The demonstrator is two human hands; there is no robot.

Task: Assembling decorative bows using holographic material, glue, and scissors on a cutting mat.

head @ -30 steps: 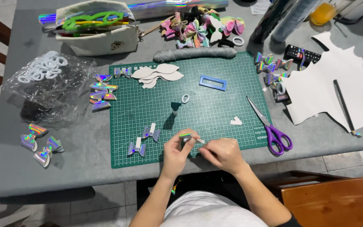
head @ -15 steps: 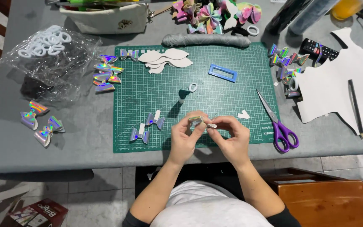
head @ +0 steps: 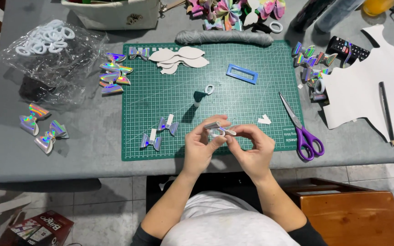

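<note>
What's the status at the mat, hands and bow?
Left hand and right hand both pinch a small shiny bow above the green mat. Scissors lie right, two bows left. Nothing blocking.

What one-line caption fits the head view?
Both hands, left hand and right hand, pinch a small shiny bow over a green cutting mat beside purple scissors.

A second ago the left hand (head: 202,146) and the right hand (head: 251,150) sat low and close together, pinching the small shiny bow piece (head: 219,128) just above the knuckles. Now the piece is lifted higher, up at the fingertips (it looks folded, with a white strip sticking out toward the right hand). The hands have spread a little apart.
</note>
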